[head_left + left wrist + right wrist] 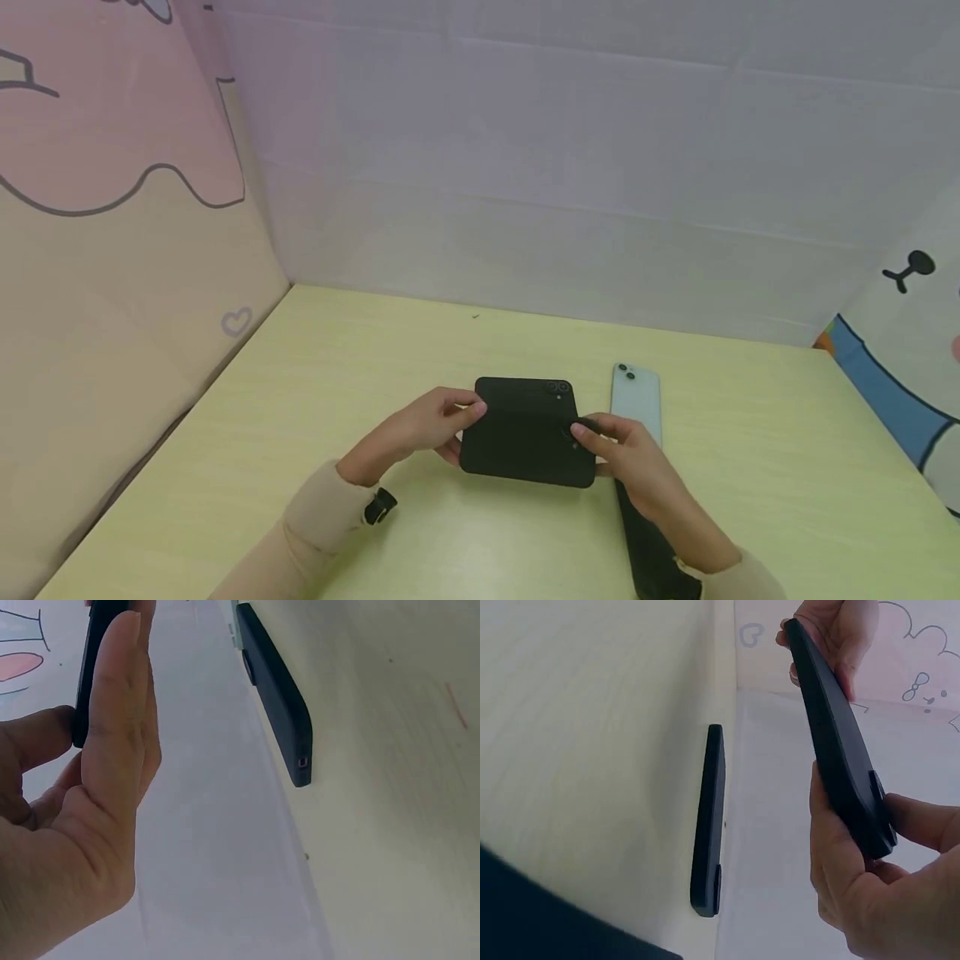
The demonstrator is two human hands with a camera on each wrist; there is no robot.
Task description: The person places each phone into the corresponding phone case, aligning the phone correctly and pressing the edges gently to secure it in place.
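Both hands hold a black phone (517, 454) by its two ends, raised above the table with its back facing up. My left hand (431, 425) pinches the left end between thumb and fingers. At the camera end, my right hand (637, 462) grips the phone, thumb on top and fingers beneath. A second black phone (517, 393) lies on the table behind, partly covered by the held one in the head view. In the right wrist view this lying phone (709, 821) appears edge-on, apart from the held phone (832, 735).
A light blue phone (637, 396) lies right of the black ones, partly behind the right hand. A long black object (647, 546) extends beneath the right forearm; its kind is unclear. The pale yellow table (375, 358) is bordered by a hanging cloth (525, 167) at the back.
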